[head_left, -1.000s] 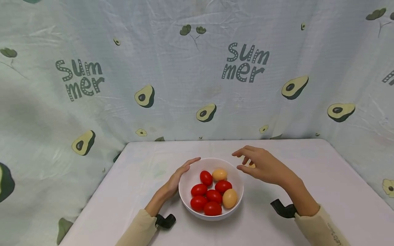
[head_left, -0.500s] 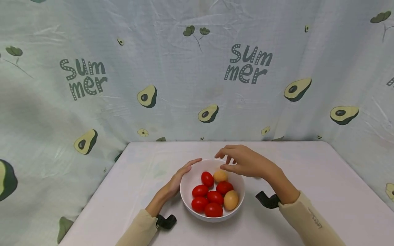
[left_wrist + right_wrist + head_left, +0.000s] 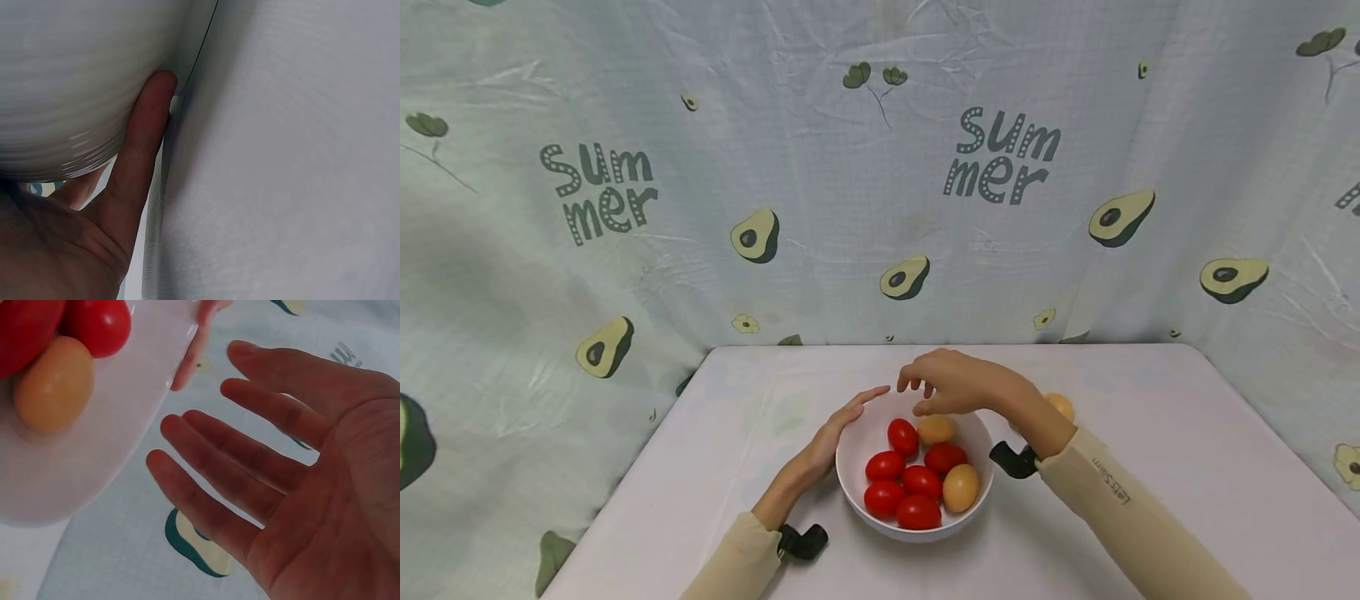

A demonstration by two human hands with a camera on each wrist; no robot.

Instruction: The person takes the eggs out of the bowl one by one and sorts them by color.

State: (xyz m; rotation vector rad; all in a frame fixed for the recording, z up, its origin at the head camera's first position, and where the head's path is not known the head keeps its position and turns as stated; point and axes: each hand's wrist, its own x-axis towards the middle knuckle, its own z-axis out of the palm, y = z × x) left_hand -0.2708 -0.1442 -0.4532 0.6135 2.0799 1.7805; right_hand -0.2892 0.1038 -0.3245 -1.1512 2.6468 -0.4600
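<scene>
A white bowl [image 3: 863,437] holds several glossy red eggs [image 3: 885,497] and two tan eggs [image 3: 961,488]. My left hand [image 3: 827,437] rests against the bowl's left side. In the left wrist view, a straight finger of that left hand [image 3: 81,237] lies along the outer wall of the bowl [image 3: 62,81]. Over the bowl's far rim hovers my right hand [image 3: 953,381], above the far tan egg [image 3: 936,429]. From the right wrist, the right hand [image 3: 294,475] shows spread, loosely bent fingers with nothing between them, apart from the bowl [image 3: 131,419].
Another tan egg [image 3: 1061,406] lies on the table to the right of the bowl, partly hidden by my right wrist. The white table [image 3: 1150,450] ends at a hanging curtain [image 3: 820,167] printed with avocados. A black wrist mount [image 3: 1015,460] sits below my right wrist.
My right hand has moved left, from beside the bowl to over its far rim. The loose tan egg now shows to the right of the wrist. My left hand keeps its place.
</scene>
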